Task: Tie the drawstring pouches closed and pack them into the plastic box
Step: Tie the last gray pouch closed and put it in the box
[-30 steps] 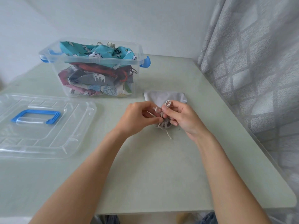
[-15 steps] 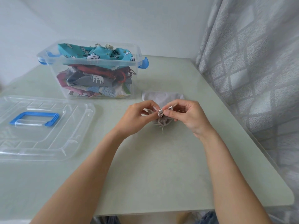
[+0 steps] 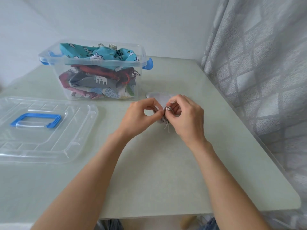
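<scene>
A pale grey drawstring pouch [image 3: 159, 97] lies on the table just right of the plastic box, its gathered neck toward me and mostly hidden by my fingers. My left hand [image 3: 139, 117] pinches the drawstring [image 3: 166, 126] at the neck from the left. My right hand [image 3: 187, 118] pinches the cord from the right, fingertips meeting the left hand's. Loose cord ends hang below the hands. The clear plastic box [image 3: 99, 63] with blue latches stands at the back, filled with several patterned pouches; a turquoise one [image 3: 99, 53] lies on top.
The clear box lid [image 3: 49, 146] with a blue handle [image 3: 36, 120] lies flat at the left. A grey patterned curtain [image 3: 259, 72] hangs along the table's right edge. The pale green table [image 3: 149, 180] ends close in front of me.
Both hands stay at the pouch neck, working the cord; the small loop held up a second ago has been drawn down between the fingertips. The camera view shifted slightly.
</scene>
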`<state>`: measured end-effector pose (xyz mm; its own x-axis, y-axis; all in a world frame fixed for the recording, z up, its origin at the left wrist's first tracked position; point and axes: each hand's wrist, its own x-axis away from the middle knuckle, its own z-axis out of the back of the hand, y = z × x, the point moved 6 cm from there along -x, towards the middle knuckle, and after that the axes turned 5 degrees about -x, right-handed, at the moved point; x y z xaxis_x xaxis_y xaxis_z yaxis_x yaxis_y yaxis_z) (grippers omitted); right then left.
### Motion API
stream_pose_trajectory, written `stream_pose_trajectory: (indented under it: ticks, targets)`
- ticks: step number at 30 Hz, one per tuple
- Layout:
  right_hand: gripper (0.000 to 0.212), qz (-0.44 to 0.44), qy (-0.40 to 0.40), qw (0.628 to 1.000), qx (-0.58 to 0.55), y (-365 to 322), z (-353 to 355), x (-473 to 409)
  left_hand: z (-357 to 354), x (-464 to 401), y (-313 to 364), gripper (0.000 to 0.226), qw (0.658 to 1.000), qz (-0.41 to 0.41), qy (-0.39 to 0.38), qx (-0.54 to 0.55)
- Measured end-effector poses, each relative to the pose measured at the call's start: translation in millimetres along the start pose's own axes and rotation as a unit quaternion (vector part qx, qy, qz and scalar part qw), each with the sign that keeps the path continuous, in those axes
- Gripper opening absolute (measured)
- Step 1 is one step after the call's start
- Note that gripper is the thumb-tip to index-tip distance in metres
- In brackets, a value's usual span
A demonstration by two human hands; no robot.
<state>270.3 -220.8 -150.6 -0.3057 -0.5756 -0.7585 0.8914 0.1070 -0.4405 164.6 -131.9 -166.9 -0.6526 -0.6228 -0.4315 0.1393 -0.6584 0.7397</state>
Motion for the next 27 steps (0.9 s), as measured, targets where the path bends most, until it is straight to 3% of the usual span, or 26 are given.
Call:
stream_pose_trajectory:
  ticks: [3,6,11,27]
  targets:
    - [0.008,0.033,0.018,0.999,-0.007,-3.6,1.1,0.2,0.6,-1.0,-7.4,0.019,0.996,0.043,-0.009,0.08]
    - [0.008,0.062,0.031,0.997,-0.034,-4.8,3.8,-1.0,-2.7,-1.0,-11.1,0.01,0.984,0.08,-0.02,0.157]
    - [0.006,0.054,0.019,0.996,-0.074,-0.3,4.0,-0.9,-8.1,-0.4,-10.1,0.012,0.972,0.077,-0.067,0.212]
    - [0.011,-0.064,-0.071,0.967,-0.236,30.7,7.6,-4.3,7.1,-1.1,-17.6,0.008,0.974,0.086,-0.034,0.205]
